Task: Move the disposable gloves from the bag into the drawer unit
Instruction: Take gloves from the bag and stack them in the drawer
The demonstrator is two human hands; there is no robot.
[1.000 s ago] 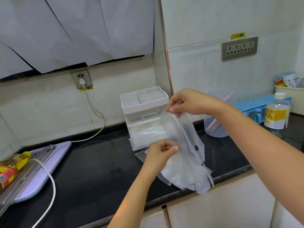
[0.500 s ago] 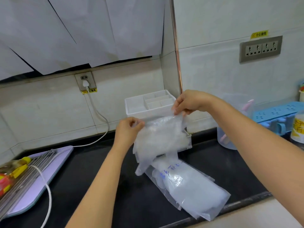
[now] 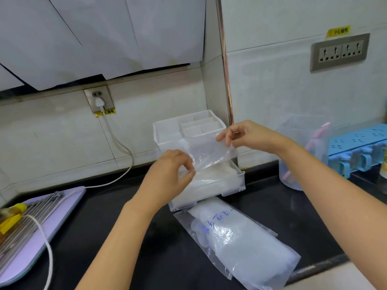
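Head view. Left hand (image 3: 171, 174): thumb and fingers pinch the lower-left edge of a thin clump of gloves (image 3: 209, 152). Right hand (image 3: 245, 136): fingertips pinch its upper-right edge. The gloves are stretched between both hands, directly above the pulled-out drawer (image 3: 236, 185) of the drawer unit (image 3: 165, 130). The bag (image 3: 251, 248) lies on the counter (image 3: 104, 237), below the hands and nearer the person.

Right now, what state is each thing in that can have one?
left hand, pinching the glove's near edge.
right hand, pinching the glove's far corner.
glove, held spread above the drawer.
drawer, pulled out, gloves stacked inside.
bag, lying flat on the counter, gloves inside.
white plug, seated in the wall socket.
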